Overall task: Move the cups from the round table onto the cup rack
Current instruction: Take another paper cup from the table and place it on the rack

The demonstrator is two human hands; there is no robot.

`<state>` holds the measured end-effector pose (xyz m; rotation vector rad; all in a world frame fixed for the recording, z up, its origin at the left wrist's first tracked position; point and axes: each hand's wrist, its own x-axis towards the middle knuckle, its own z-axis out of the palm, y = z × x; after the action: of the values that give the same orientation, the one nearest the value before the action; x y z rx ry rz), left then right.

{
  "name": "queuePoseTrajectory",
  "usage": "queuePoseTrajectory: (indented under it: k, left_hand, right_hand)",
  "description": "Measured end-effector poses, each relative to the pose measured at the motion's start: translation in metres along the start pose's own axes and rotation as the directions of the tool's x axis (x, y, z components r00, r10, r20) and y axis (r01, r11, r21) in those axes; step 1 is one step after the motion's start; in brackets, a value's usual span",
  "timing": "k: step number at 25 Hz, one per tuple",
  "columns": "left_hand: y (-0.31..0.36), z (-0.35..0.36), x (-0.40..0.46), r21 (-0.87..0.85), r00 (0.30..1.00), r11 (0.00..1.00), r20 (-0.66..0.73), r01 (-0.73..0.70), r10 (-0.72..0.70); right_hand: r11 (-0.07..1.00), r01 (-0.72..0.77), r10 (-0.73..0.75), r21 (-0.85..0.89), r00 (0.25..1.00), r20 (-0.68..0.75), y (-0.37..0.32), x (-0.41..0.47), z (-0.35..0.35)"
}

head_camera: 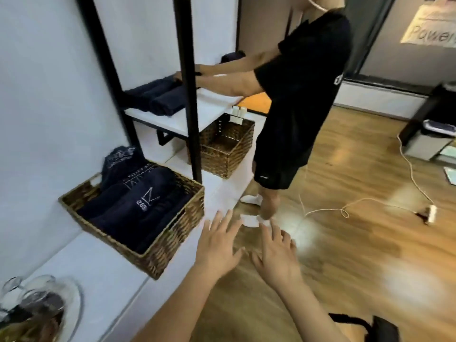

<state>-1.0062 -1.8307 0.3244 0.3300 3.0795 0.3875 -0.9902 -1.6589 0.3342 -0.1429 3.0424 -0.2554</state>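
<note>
My left hand (218,245) and my right hand (277,255) reach forward side by side over the wooden floor, fingers spread and straight, holding nothing. At the bottom left corner, clear glass cups (27,290) stand on a round glass tray (71,307) on the white ledge. No round table or cup rack is in view. The picture is blurred by motion.
A wicker basket (160,245) of dark folded towels sits on the white ledge (108,275) just left of my hands. A second wicker basket (222,154) stands farther back. A person (298,95) in black handles rolled towels on a shelf (167,119). A white cable (370,201) lies on the floor.
</note>
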Motion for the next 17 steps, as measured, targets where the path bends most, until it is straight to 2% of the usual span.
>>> queuePoseTrajectory:
  k: [3,8,14,17]
  left_hand:
    - [0.073,0.022,0.04,-0.003,0.986,0.989,0.077,-0.15,0.149]
    - [0.193,0.071,0.129,-0.029,0.911,0.927,0.173,-0.374,0.373]
    - [0.316,0.124,0.271,-0.037,0.793,0.814,0.205,-0.579,0.574]
    - [0.381,0.137,0.347,-0.031,0.713,0.738,0.232,-0.674,0.662]
  right_hand:
    - [0.981,-0.182,0.183,0.069,0.983,-0.005,0.074,-0.008,-0.009]
    - [0.894,-0.434,0.437,0.109,0.899,-0.011,0.198,-0.002,-0.014]
    - [0.764,-0.634,0.642,0.12,0.766,-0.038,0.349,0.066,-0.032]
    - [0.7,-0.701,0.712,0.134,0.699,-0.064,0.417,0.1,-0.044]
